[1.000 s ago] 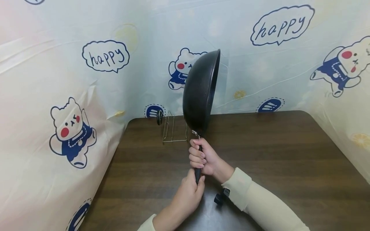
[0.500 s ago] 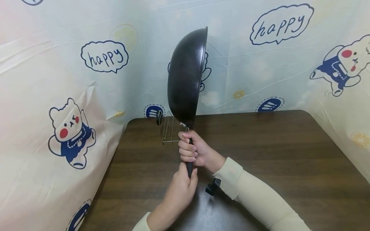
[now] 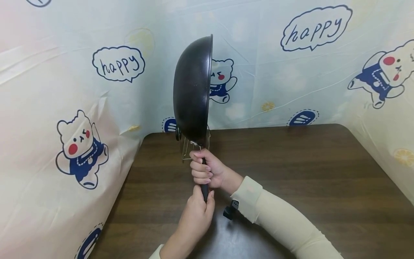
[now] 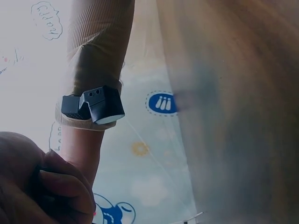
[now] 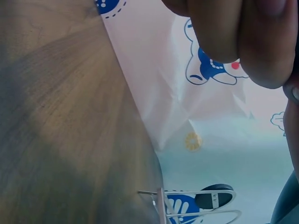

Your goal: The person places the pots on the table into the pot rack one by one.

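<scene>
Wok [image 3: 192,90] held upright by its handle [image 3: 205,190] — off the table [image 3: 275,172], not yet set down.
The person's right hand [image 3: 207,169] grips the handle near the bowl, the left hand [image 3: 195,214] its lower end; lifting looks done, setting down left. The bowl hides much of the wire rack [image 5: 161,205] behind it — whether they touch cannot be told. The wok's inside is out of sight, curled fingers cover much of the handle, and the left wrist view crops that hand.
</scene>
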`<state>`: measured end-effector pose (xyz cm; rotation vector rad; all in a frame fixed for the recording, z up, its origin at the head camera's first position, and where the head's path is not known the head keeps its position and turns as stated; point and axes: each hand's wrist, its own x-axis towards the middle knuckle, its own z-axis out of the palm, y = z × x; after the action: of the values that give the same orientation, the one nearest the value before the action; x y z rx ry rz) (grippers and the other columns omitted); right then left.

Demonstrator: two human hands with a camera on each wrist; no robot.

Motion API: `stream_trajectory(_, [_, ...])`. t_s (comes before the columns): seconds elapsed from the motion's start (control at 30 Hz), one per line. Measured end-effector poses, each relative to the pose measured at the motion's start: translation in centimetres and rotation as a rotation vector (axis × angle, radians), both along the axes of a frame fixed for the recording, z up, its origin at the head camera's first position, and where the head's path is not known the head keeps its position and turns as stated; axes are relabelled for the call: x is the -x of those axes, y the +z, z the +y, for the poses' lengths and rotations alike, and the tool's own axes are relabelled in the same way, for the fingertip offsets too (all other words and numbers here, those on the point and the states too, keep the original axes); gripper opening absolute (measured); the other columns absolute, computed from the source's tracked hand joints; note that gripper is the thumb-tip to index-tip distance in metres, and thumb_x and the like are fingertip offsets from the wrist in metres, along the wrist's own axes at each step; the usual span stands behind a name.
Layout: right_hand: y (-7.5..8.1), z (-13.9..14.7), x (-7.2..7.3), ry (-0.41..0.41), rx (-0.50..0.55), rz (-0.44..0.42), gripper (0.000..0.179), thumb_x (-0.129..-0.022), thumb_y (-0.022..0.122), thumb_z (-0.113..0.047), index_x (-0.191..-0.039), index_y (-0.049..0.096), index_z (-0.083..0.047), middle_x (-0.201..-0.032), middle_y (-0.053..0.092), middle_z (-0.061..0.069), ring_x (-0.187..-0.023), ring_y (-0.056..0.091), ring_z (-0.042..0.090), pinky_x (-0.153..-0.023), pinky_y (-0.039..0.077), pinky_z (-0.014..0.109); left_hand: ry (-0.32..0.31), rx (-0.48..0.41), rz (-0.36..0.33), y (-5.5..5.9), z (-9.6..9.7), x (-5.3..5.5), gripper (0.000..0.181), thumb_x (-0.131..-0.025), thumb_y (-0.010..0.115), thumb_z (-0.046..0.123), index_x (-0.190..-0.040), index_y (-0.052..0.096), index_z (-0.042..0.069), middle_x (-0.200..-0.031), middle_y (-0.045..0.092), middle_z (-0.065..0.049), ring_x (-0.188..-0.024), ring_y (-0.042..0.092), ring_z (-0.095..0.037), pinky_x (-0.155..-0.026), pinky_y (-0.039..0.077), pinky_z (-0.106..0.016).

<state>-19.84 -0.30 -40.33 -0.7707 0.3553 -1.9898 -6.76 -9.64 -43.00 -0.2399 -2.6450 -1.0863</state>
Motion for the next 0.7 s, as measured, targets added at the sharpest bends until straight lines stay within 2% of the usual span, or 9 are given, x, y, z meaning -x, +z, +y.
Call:
stream_trajectory(0.4, [-1.8,-0.6,0.0,0.022,-0.024,-0.053,0.031,-0.097,0.043,-0.025,-0.069,0.033,-0.017,-0.046,0.034,-0.010,-0.036,0.032,0.003,-0.036,0.031,0.016,0.036,-0.017,0.010,-1.3,0.0,-0.3,0.016,-0.097,0.061,0.016,-0.096,0.049,0.005,-0.067,0.048,0.003,-0.056,0.049,-0.012,-0.049,0.043,-0.032])
stream_trajectory(0.7, [-3.3,-0.3,0.2,0.020,-0.026,-0.097,0.028,-0.098,0.038,-0.024,-0.071,0.033,-0.017,-0.046,0.033,-0.010,-0.036,0.032,0.003,-0.036,0.030,0.016,0.034,-0.028,-0.037,-1.7,0.3,-0.3,0.018,-0.098,0.060,0.018,-0.095,0.049,0.004,-0.066,0.046,0.003,-0.055,0.046,-0.011,-0.048,0.041,-0.029])
